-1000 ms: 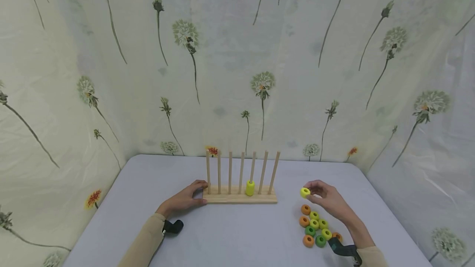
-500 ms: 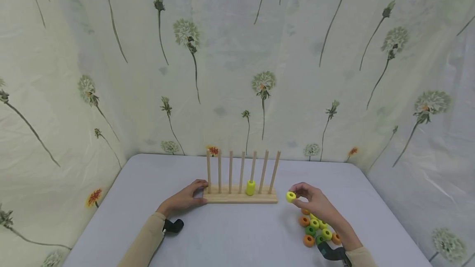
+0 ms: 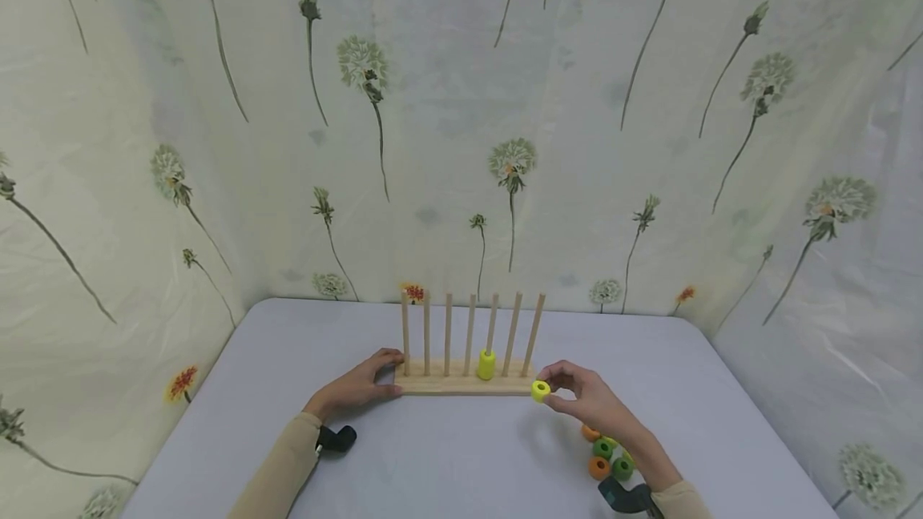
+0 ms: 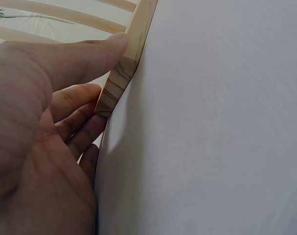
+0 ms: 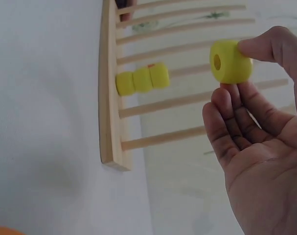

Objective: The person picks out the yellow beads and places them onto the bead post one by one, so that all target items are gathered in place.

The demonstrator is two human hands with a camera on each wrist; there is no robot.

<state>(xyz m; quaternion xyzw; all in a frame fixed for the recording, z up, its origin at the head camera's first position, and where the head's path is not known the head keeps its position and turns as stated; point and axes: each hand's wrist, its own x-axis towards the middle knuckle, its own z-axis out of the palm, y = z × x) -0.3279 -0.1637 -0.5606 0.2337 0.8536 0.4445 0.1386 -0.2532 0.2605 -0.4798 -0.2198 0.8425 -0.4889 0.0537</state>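
A wooden peg rack [image 3: 467,388] with a row of upright pegs stands on the table. Three yellow beads [image 5: 142,79] are stacked on one peg, right of the middle in the head view. My left hand [image 3: 360,385] grips the rack's left end, thumb on the near edge and fingers behind; the left wrist view shows the thumb [image 4: 89,58] against the wood. Between thumb and fingertips my right hand [image 3: 591,401] pinches a yellow bead [image 3: 540,391], which overlaps the rack's right front corner in the head view. The bead's hole [image 5: 217,62] faces the base in the right wrist view.
Loose orange [image 3: 599,468], green [image 3: 622,468] and yellow beads lie on the white table [image 3: 447,463] below my right forearm, some hidden by it. A flower-print curtain [image 3: 433,142] hangs behind the table and along both sides.
My right hand has carried the yellow bead leftward and slightly nearer, from above the loose beads to the rack's right end. The left hand and the rack have stayed in place.
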